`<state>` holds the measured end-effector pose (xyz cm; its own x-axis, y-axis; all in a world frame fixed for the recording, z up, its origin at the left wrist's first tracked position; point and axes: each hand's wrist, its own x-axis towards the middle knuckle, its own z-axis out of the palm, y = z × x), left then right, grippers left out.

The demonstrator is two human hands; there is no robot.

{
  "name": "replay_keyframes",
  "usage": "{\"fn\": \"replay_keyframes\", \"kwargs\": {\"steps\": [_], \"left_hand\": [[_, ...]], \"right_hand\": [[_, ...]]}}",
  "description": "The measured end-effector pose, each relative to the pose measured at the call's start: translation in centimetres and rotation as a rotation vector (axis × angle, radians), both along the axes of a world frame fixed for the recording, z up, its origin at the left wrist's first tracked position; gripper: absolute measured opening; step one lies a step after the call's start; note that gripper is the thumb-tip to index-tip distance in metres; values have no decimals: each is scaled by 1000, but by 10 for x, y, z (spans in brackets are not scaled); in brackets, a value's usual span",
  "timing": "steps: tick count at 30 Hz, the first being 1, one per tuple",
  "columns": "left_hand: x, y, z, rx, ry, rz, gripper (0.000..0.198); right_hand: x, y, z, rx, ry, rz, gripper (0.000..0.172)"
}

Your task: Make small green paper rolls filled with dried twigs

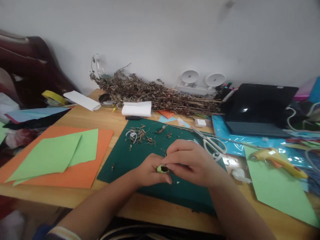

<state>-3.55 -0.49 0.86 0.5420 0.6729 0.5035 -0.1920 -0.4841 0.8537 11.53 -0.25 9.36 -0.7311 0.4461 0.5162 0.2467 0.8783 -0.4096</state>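
Observation:
Both my hands meet over the dark green cutting mat [117,160]. My left hand [150,171] is closed, pinching a small green paper piece [162,169] with a dark patch in it. My right hand [191,161] curls over the same piece from the right, fingers closed on its edge. Dried twig scraps [141,135] lie on the mat behind my hands. White-handled scissors [212,145] rest just right of my right hand.
Green sheets [52,153] on orange paper [82,173] lie left. A bundle of dried branches [160,95] runs along the wall. A yellow glue gun [277,160], green paper [277,190], blue sheet [222,128] and a black laptop [257,106] are at right. White paper rolls [137,109] sit behind.

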Motion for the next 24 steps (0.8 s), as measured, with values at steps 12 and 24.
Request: {"fn": "replay_keyframes", "kwargs": {"steps": [12,24], "left_hand": [[-1,3,-7,-95,54,-9,45],[-1,2,-3,-201,42,3,43]], "right_hand": [[-1,1,0,-57,-96,-15,12],[2,0,3,123,-241,-54,18]]}}
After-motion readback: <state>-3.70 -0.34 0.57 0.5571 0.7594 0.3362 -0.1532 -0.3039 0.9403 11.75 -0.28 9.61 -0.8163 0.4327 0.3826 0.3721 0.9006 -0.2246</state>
